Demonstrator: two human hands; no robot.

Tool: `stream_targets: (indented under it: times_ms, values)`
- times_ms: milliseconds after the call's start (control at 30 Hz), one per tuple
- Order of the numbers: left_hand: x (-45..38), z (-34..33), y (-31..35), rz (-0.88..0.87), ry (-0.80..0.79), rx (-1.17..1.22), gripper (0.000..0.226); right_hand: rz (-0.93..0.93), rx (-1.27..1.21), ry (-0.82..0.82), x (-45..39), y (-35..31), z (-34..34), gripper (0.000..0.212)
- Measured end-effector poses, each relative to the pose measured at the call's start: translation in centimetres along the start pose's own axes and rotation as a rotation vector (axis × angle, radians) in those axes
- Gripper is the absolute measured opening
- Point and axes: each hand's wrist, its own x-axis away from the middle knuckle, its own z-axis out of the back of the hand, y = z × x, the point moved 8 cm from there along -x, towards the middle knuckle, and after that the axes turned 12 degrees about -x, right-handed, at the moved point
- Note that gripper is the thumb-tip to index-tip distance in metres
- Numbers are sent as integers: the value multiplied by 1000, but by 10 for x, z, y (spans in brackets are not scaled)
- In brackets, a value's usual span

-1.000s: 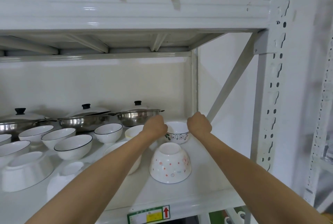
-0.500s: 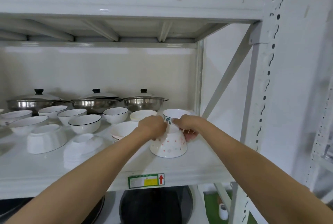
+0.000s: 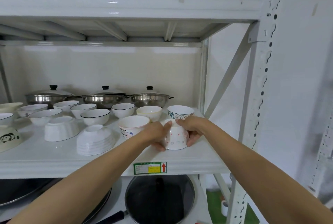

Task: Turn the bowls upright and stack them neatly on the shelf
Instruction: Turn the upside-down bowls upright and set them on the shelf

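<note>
Both hands lowered onto dotted bowl [image 3: 175, 138] | floral bowl [image 3: 180, 112] just behind

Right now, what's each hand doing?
Left hand: grips the upside-down spotted bowl on its left side.
Right hand: grips the same bowl on its right side.

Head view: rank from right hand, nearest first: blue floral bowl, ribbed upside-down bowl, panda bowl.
From the right hand:
1. Blue floral bowl, upright, just behind it.
2. Ribbed upside-down bowl, mid-shelf to the left.
3. Panda bowl, upside down, far left edge.
</note>
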Motion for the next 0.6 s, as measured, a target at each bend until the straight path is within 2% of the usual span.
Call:
stream_targets:
  times_ms: [67, 167, 267, 333, 467, 600]
  values:
    - [3, 5, 2, -2, 107, 33, 61, 27, -46, 15, 3, -2, 1, 70]
    - [8, 20, 3, 8, 328, -16, 54, 56, -100, 54, 3, -5, 8, 72]
    - [10, 28, 3, -44, 416, 97, 54, 68, -165, 97, 5, -6, 17, 80]
    - [14, 39, 3, -59, 504, 147, 65, 101, -279, 97, 6, -10, 22, 76]
    - [26, 58, 9, -169, 705, 33, 92, 203, -522, 38, 11, -22, 33, 64]
    - [38, 60, 12, -362, 798, -35, 80, 76, -626, -180, 10, -18, 34, 70]
